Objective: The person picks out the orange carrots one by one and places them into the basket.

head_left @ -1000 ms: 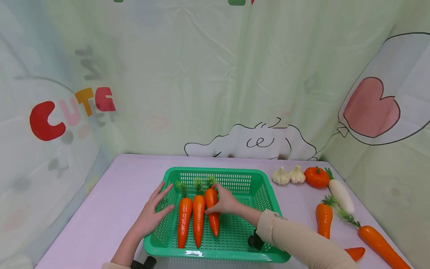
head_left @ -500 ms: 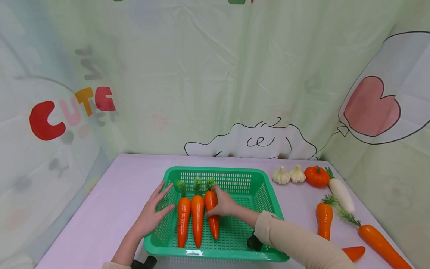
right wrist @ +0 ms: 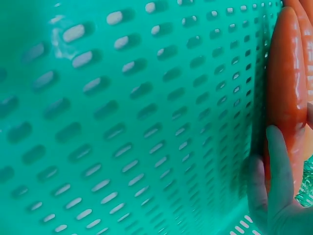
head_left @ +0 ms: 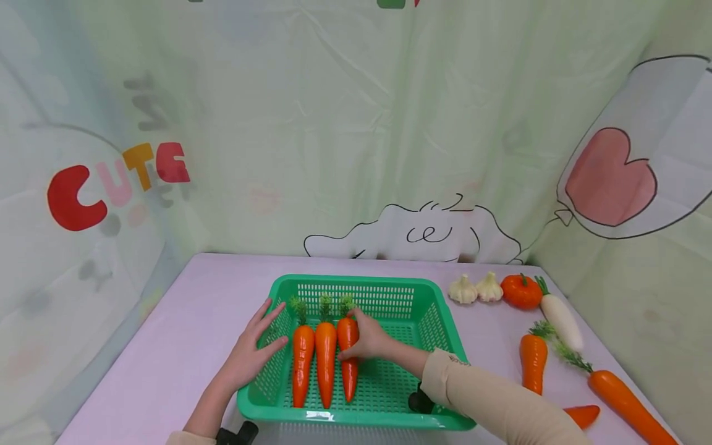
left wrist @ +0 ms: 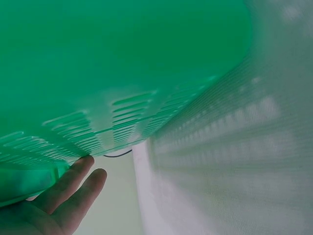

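A green plastic basket (head_left: 361,417) with slotted walls stands on the table. Inside it, an orange carrot (head_left: 303,368) and a second carrot (head_left: 325,368) lie side by side, leafy tops toward the far wall. My right hand (head_left: 371,335) grips a third carrot (head_left: 349,374) just to their right, thumb on its near side and fingers near its top. In the right wrist view this held carrot (right wrist: 285,73) is down by the basket's slotted floor. My left hand (head_left: 248,357), fingers spread and fairly straight, is at the basket's left side; the left wrist view shows fingertips (left wrist: 87,160) by the outer wall.
Right of the basket lie two garlic bulbs (head_left: 463,290), a small orange-red pumpkin (head_left: 521,292), a white radish (head_left: 562,321), a short carrot (head_left: 534,364), a long carrot (head_left: 628,402) and an orange tip (head_left: 583,416) partly behind my right sleeve. Printed curtains (head_left: 250,123) enclose the table.
The carrot in my right hand has come down slightly toward the basket's near side and lies more in line with the other two. My left hand has stayed in place.
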Demonstrator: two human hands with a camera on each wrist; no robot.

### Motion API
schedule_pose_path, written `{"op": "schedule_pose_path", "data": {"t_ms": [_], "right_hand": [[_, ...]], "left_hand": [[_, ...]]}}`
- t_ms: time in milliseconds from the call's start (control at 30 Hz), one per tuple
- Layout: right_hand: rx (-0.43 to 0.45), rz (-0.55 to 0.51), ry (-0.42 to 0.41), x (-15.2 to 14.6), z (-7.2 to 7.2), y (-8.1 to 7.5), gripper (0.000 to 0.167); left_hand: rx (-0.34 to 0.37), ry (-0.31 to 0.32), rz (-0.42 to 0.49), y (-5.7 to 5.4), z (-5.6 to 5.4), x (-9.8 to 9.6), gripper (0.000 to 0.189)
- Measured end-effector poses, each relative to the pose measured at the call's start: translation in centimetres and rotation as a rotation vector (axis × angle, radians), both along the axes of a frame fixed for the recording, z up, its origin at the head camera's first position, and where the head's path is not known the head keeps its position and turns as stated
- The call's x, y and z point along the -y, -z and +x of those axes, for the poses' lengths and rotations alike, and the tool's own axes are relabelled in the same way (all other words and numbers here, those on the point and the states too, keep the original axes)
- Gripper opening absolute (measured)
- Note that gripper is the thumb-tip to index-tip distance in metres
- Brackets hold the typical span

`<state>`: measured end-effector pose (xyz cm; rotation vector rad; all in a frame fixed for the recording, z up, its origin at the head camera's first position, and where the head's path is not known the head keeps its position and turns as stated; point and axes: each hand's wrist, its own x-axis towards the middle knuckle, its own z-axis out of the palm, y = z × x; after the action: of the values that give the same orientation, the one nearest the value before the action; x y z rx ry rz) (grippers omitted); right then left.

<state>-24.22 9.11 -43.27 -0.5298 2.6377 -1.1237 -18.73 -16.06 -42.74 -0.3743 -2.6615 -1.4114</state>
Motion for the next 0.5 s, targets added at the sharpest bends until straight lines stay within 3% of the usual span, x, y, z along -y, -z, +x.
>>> {"op": "schedule_pose_path", "data": {"t_ms": [500], "right_hand": [[0.133, -0.113, -0.011, -0.8, 0.2, -1.3, 0.070]], "left_hand": [[0.006, -0.009, -0.011, 0.1, 0.0, 0.0, 0.062]]}}
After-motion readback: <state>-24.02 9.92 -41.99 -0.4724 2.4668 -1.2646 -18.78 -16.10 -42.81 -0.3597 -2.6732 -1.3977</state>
